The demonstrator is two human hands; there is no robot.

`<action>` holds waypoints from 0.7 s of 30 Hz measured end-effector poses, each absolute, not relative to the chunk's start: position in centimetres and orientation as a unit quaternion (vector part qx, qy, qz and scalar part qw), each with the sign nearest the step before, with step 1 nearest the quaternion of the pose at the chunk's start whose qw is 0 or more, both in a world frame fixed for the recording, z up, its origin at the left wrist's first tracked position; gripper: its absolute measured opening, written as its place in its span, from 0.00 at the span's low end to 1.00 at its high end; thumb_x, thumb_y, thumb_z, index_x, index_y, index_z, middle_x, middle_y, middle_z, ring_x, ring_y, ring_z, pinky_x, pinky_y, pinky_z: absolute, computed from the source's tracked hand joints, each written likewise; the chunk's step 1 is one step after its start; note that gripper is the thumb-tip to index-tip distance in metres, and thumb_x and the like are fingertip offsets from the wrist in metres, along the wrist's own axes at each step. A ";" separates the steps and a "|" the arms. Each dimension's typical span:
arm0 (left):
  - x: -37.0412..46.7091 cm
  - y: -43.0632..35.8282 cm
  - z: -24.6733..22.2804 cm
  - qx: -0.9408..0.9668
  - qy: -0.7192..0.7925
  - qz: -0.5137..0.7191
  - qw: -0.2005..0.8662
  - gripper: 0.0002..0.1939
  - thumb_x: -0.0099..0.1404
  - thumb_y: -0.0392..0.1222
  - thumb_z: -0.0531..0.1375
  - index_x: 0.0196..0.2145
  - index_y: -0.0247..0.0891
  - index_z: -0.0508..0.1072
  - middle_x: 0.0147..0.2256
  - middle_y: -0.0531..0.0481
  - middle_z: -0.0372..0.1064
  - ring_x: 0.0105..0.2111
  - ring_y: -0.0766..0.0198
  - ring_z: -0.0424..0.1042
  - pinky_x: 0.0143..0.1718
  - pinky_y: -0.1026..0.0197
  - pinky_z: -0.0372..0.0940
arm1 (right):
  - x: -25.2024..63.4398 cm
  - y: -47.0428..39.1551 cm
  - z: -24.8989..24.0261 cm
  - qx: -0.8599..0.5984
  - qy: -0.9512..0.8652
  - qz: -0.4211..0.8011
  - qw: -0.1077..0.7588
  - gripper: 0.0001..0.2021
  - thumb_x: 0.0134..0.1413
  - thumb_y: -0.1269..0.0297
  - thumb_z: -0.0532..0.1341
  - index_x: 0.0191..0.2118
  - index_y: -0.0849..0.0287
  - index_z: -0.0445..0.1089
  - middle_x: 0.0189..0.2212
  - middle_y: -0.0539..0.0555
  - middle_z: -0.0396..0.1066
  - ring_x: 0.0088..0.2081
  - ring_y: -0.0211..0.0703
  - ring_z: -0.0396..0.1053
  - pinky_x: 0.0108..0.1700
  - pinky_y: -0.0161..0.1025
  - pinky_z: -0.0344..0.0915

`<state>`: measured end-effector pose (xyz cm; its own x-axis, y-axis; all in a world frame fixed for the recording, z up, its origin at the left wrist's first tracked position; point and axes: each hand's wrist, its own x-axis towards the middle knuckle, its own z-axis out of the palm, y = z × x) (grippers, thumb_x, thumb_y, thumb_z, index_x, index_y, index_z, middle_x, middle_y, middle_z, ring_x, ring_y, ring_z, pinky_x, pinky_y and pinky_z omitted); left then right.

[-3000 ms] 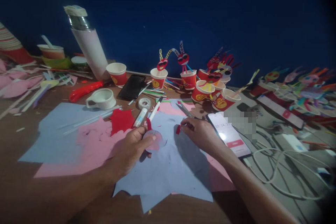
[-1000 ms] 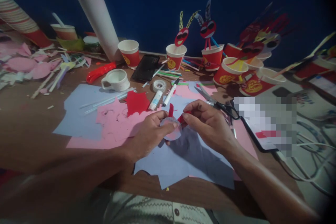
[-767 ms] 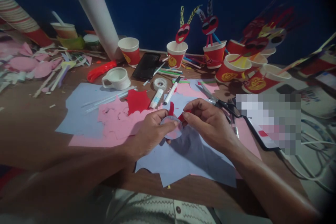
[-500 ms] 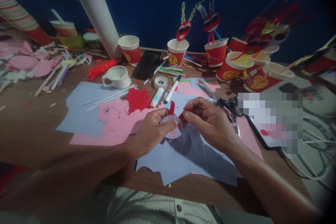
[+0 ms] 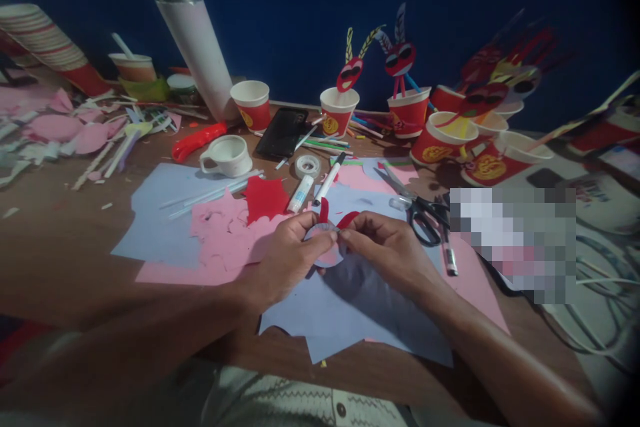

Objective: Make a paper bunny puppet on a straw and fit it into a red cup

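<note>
My left hand (image 5: 295, 247) pinches a small round paper piece (image 5: 327, 250), pale blue-grey with a pink area. A short red strip (image 5: 325, 209) stands up from its top edge. Between the fingers of my right hand (image 5: 383, 243) is a second red strip (image 5: 349, 219), its lower end at the upper right edge of the round piece. Both hands are over a blue paper sheet (image 5: 345, 310). A red paper scrap (image 5: 267, 199), a glue stick (image 5: 301, 194), a white marker (image 5: 330, 178) and a tape roll (image 5: 307, 165) lie just beyond them.
Black-handled scissors (image 5: 425, 221) lie right of my hands. Behind are a white mug (image 5: 231, 157), a black phone (image 5: 283, 133), a red tool (image 5: 199, 141) and several red cups, some holding paper figures. Paper scraps (image 5: 55, 127) cover the left back. Cables (image 5: 607, 293) lie at the right.
My right hand has moved slightly left and down, bringing its red strip against the round piece. The view has shifted, so objects on the table appear a little lower.
</note>
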<state>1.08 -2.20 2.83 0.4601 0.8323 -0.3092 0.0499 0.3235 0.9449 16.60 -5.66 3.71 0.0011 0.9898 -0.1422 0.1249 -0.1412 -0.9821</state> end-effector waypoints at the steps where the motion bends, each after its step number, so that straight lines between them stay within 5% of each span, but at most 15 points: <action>1: 1.1 -2.2 2.8 0.509 0.430 0.286 0.689 0.07 0.59 0.41 0.60 0.35 0.36 0.72 0.26 0.53 0.67 0.26 0.68 0.66 0.26 0.68 0.60 | 16.6 -5.7 3.7 -0.564 -0.498 0.503 0.425 0.08 0.51 0.62 0.60 0.25 0.59 0.67 0.22 0.48 0.67 0.26 0.36 0.63 0.30 0.35 0.58; 7: 1.2 -2.2 2.3 0.488 0.384 0.308 0.721 0.05 0.58 0.40 0.61 0.33 0.36 0.72 0.27 0.53 0.68 0.30 0.68 0.66 0.33 0.66 0.61 | 16.8 -5.9 4.3 -0.596 -0.528 0.466 0.386 0.09 0.52 0.64 0.58 0.23 0.59 0.64 0.21 0.47 0.64 0.24 0.34 0.59 0.28 0.34 0.55; 21: 1.4 -2.3 2.5 0.501 0.422 0.305 0.691 0.05 0.55 0.39 0.61 0.28 0.34 0.71 0.23 0.55 0.65 0.25 0.70 0.63 0.27 0.66 0.57 | 17.2 -6.1 4.1 -0.574 -0.564 0.463 0.373 0.08 0.52 0.67 0.57 0.24 0.59 0.64 0.20 0.46 0.61 0.24 0.33 0.57 0.26 0.32 0.54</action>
<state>1.38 -2.27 2.53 0.4579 0.8445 -0.2778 0.0012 0.3119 0.9501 17.21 -6.13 4.12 -0.0641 0.9918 -0.1103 0.3018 -0.0861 -0.9495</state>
